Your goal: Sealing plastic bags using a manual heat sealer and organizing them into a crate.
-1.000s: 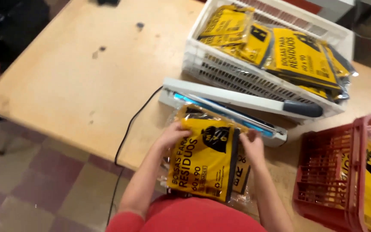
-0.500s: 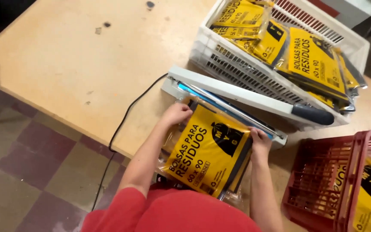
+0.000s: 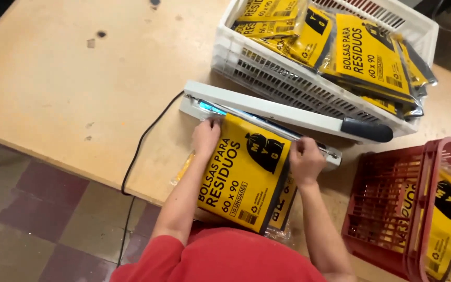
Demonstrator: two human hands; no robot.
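Left hand [image 3: 206, 137] and right hand [image 3: 305, 162] each pinch a top corner of the yellow pack [image 3: 244, 175], its edge under the sealer [image 3: 267, 112] on the worktop [image 3: 79, 89].

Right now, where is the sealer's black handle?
In the head view the black handle sits at the right end of the white heat sealer, against the white crate, just above the red crate and right of the right hand.

Wooden table [image 3: 69, 94] with sealer [image 3: 267, 112], crates [image 3: 288, 83]
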